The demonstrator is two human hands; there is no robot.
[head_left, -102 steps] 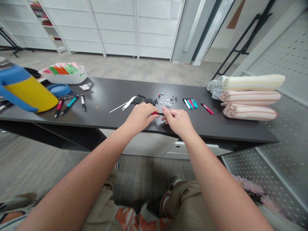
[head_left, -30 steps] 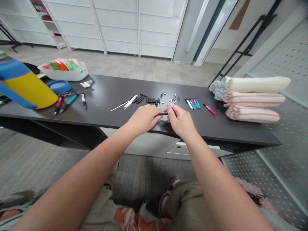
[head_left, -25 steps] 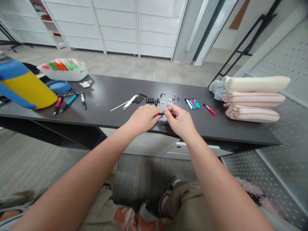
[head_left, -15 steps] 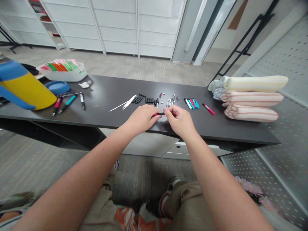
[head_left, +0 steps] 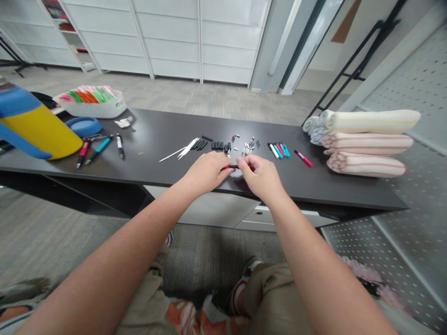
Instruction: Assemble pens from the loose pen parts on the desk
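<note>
Near the front edge of the dark table (head_left: 157,135), my left hand (head_left: 209,171) is closed around a red and black pen part (head_left: 230,166). My right hand (head_left: 260,173) pinches the black end of the same piece between thumb and fingers. Just beyond my hands lie several black grip sleeves (head_left: 218,145), thin black tubes (head_left: 199,144), white ink refills (head_left: 188,148) and small silvery pieces (head_left: 249,145). To the right are several coloured pen barrels (head_left: 278,150) in a row, with a single red barrel (head_left: 303,158) apart from them.
Rolled striped towels (head_left: 366,142) are stacked at the right end. On the left stand a yellow and blue container (head_left: 42,125), a blue lid (head_left: 84,126) and a white basket (head_left: 91,109) of colourful items. Assembled pens (head_left: 99,149) and a crumpled white scrap (head_left: 123,122) lie nearby.
Both hands keep the same hold on the red and black pen part, almost still. The view has shifted very slightly.
</note>
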